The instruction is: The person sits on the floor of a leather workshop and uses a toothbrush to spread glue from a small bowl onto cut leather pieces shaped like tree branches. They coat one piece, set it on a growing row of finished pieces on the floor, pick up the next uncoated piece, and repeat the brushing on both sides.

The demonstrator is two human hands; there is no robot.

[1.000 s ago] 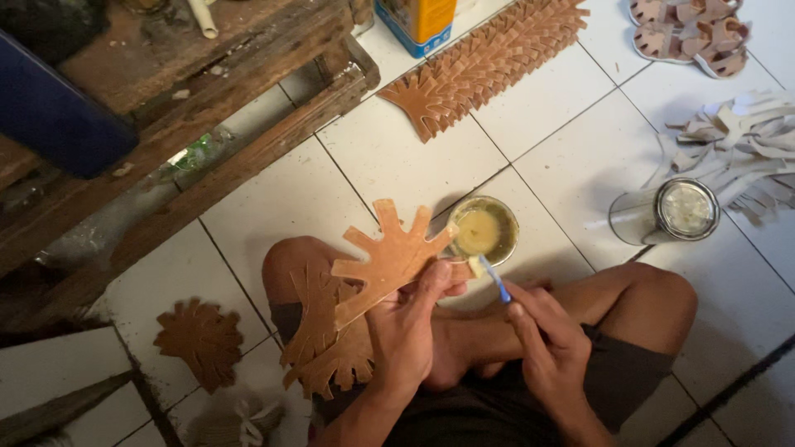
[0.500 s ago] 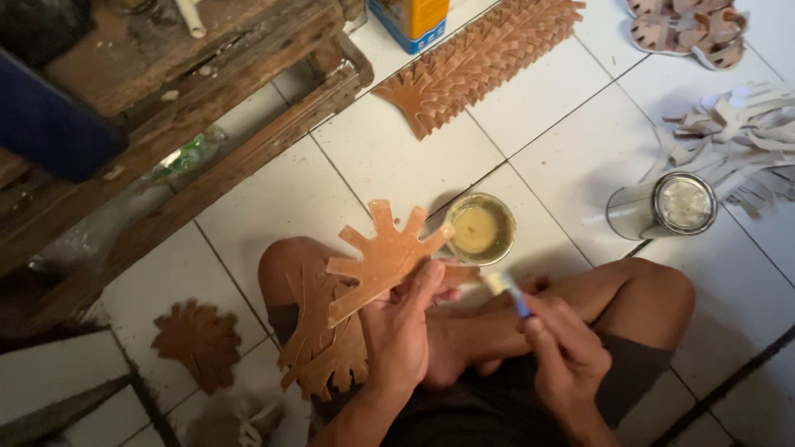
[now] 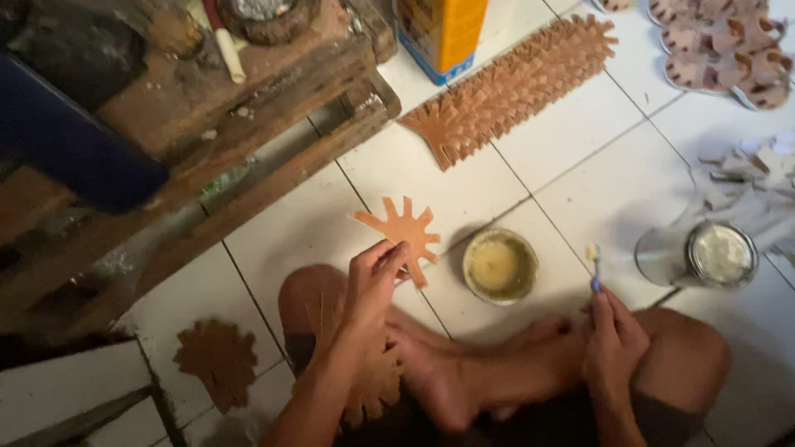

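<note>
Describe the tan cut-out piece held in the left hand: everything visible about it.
The cut-out piece is a flat, thin, tan-orange shape, seemingly leather or card, with several blunt prongs fanning outward like a splayed leaf. It is held up above the white tiled floor, tilted, its face toward the camera. The left hand pinches its lower edge between thumb and fingers; nothing else touches it. It sits left of the small round bowl of yellowish paste. Its surface looks plain and unmarked.
</note>
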